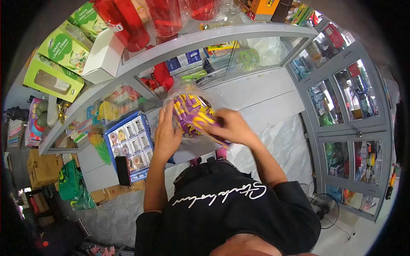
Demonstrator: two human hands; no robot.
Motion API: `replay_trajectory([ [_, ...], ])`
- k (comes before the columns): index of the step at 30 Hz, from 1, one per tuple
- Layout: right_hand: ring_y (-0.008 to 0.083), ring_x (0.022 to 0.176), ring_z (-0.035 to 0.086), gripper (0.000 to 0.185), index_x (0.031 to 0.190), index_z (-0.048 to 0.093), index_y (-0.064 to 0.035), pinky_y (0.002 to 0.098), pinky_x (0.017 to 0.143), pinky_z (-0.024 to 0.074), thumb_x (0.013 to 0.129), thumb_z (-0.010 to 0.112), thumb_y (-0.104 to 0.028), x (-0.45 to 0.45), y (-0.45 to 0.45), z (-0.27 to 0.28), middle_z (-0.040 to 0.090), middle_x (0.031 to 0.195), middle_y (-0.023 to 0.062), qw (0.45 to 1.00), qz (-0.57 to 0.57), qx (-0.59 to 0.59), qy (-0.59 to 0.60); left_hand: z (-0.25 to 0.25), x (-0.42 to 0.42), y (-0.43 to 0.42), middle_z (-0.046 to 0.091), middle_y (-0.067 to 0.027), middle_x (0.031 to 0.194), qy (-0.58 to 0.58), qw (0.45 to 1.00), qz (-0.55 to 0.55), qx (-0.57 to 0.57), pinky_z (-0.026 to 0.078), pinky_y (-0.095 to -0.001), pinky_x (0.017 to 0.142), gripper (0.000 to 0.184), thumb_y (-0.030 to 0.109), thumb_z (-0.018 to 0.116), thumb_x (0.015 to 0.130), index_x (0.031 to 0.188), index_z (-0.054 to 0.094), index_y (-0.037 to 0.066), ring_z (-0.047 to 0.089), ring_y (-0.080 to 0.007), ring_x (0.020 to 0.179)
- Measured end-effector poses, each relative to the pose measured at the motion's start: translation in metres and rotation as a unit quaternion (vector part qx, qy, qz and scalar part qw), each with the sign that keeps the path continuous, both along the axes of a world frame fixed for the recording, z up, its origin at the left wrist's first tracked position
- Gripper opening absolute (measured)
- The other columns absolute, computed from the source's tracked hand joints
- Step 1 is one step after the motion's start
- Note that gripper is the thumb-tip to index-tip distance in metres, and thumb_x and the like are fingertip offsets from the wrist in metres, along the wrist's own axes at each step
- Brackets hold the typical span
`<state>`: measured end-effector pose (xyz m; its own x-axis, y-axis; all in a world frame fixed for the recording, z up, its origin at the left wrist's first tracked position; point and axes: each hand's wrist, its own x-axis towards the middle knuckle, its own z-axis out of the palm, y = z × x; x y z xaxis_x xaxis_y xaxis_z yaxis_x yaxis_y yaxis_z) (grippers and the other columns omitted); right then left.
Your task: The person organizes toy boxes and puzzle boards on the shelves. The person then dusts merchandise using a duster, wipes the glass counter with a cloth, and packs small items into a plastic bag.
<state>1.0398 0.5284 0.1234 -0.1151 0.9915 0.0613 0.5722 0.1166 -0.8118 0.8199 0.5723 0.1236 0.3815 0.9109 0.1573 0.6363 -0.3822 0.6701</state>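
Note:
A clear plastic bag (173, 94) lies on the grey counter ledge, with purple items in yellow lettering (188, 104) inside it. My left hand (167, 134) is against the bag's left side, fingers stretched along its edge and thumb toward the items; it appears to hold the bag. On the right, my right hand (234, 126) grips a purple-and-yellow printed piece (203, 122) over the bag's near right part. That piece is slightly blurred and its kind cannot be made out. My right fingertips are partly hidden behind the hand.
A blue box of watches (130, 147) sits left of my left arm, with a black phone-like slab (123, 170) at its edge. Behind are the glass display case (265, 53), a white box (102, 57) and red jugs (128, 25). Cabinets (358, 128) and a fan (324, 210) stand right.

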Motion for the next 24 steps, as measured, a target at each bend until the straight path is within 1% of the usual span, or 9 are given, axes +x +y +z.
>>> replay_trajectory([
  [1,0.0333,0.062,0.058,0.042,0.070,0.059,0.0026,0.0400,0.058,0.0460,0.069,0.066,-0.039,-0.024,0.019,-0.019,0.058,0.067,0.0191,0.996,-0.020,0.062,-0.061,-0.001,-0.003,0.000,0.033,-0.0275,0.134,-0.003,1.000,-0.005,0.000,0.036,-0.0435,0.098,0.073,-0.003,0.053,0.072,0.139,0.026,0.011,0.035,-0.0447,0.123],
  [5,0.0389,0.076,0.057,0.040,0.088,0.058,0.0011,0.0441,0.066,0.0475,0.070,0.068,-0.034,-0.099,0.068,-0.068,0.057,0.083,0.0229,0.954,-0.116,0.148,-0.232,0.001,-0.013,0.003,0.036,-0.0252,0.133,-0.054,0.997,-0.014,-0.050,0.027,-0.0378,0.105,0.071,-0.006,0.048,0.069,0.137,0.029,0.004,0.033,-0.0383,0.127],
  [10,0.0347,0.090,0.056,0.050,0.110,0.055,-0.0017,0.0394,0.076,0.0463,0.069,0.074,-0.022,-0.071,0.005,-0.029,0.056,0.097,0.0187,0.981,-0.028,0.189,-0.035,-0.005,-0.035,0.012,0.038,-0.0217,0.132,-0.084,0.996,-0.033,-0.014,0.027,-0.0367,0.104,0.072,-0.004,0.054,0.069,0.137,0.031,0.004,0.035,-0.0355,0.126],
  [13,0.0352,0.102,0.051,0.054,0.112,0.055,-0.0079,0.0398,0.084,0.0441,0.065,0.078,-0.023,-0.027,-0.028,-0.005,0.052,0.110,0.0194,0.972,-0.110,0.186,-0.089,0.001,-0.050,0.015,0.035,-0.0189,0.135,-0.087,0.994,-0.058,-0.017,0.033,-0.0361,0.100,0.078,0.000,0.065,0.066,0.136,0.032,0.006,0.037,-0.0320,0.125],
  [16,0.0363,0.108,0.047,0.055,0.112,0.056,-0.0146,0.0416,0.089,0.0417,0.063,0.079,-0.026,-0.004,-0.031,-0.030,0.046,0.121,0.0209,0.930,-0.172,0.106,-0.308,0.014,-0.061,0.017,0.027,-0.0171,0.141,-0.075,0.986,-0.101,-0.107,0.033,-0.0377,0.102,0.088,0.010,0.078,0.060,0.136,0.033,0.006,0.034,-0.0337,0.127],
  [19,0.0354,0.108,0.046,0.052,0.106,0.060,-0.0187,0.0426,0.085,0.0420,0.060,0.080,-0.032,0.020,0.000,-0.090,0.048,0.119,0.0205,0.937,-0.163,0.102,-0.292,0.012,-0.070,0.026,0.024,-0.0142,0.142,-0.014,0.982,-0.179,-0.056,0.033,-0.0389,0.102,0.105,0.015,0.085,0.049,0.138,0.029,0.009,0.032,-0.0327,0.128],
  [21,0.0288,0.101,0.053,0.032,0.097,0.062,-0.0107,0.0358,0.077,0.0479,0.070,0.075,-0.021,0.026,0.022,-0.104,0.052,0.114,0.0183,0.997,-0.011,0.079,0.002,0.006,-0.071,0.031,0.021,-0.0089,0.146,-0.184,0.971,-0.138,-0.056,0.038,-0.0424,0.095,0.122,0.023,0.087,0.044,0.142,0.016,0.013,0.036,-0.0299,0.125],
  [22,0.0288,0.101,0.053,0.032,0.097,0.062,-0.0107,0.0358,0.077,0.0479,0.070,0.075,-0.021,0.025,0.028,-0.105,0.052,0.114,0.0183,0.996,-0.020,0.083,0.009,0.013,-0.067,0.036,0.021,-0.0125,0.145,-0.094,0.987,-0.120,-0.045,0.035,-0.0429,0.099,0.133,0.029,0.089,0.039,0.143,0.007,0.014,0.034,-0.0329,0.126],
  [24,0.0217,0.086,0.059,0.015,0.084,0.062,-0.0034,0.0308,0.070,0.0482,0.074,0.070,-0.013,0.019,0.035,-0.108,0.061,0.092,0.0114,0.998,-0.011,-0.019,0.052,0.011,-0.043,0.050,0.026,-0.0163,0.141,-0.034,0.985,-0.172,-0.006,0.035,-0.0426,0.100,0.130,0.025,0.088,0.040,0.143,0.008,0.013,0.034,-0.0354,0.126],
])
